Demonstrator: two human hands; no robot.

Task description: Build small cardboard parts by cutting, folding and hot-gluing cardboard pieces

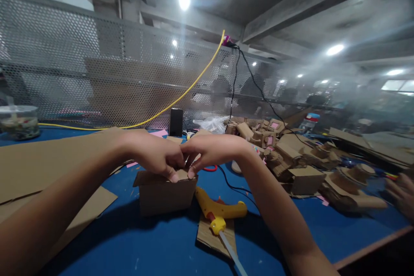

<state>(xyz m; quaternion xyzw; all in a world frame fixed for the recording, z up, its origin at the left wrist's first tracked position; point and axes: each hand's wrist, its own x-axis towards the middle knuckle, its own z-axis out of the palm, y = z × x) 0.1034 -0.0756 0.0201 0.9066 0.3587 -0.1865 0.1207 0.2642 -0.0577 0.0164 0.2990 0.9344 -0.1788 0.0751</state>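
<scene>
"Quick, where's the main piece?"

"Small cardboard box [166,198], just left of center in the lower half of the frame. Upright on the blue desk [123,241]."

"Hands?"

"Together, nearly touching. Left hand [155,153] and right hand [215,151] both pinch the box's top edge near its right end, thumbs on the near side. Fingertips behind are partly hidden."

"How far along?"

"Front wall's up, box holds its shape, so I'd call the basic form done. The top edge looks like the step in hand. Joint glued or not? Can't tell. My guess: fixing that edge is what's left."

"Glue around?"

"Yellow glue gun [223,211], lower center, just right of the box, lying on a cardboard scrap [211,235], glue stick [231,252] poking out the back. Neither hand's on it."

"Other pieces?"

"Pile of cardboard pieces [274,153] right of center, shaped parts mostly; can't tell if they're finished. Flat cardboard sheets [51,159] at the left, unfolded as far as I see."

"Anyone else?"

"A co-worker's hand [403,192], blurred, far right edge, well apart from the box. Phone [176,122] stands behind, mid-frame. Next."
</scene>
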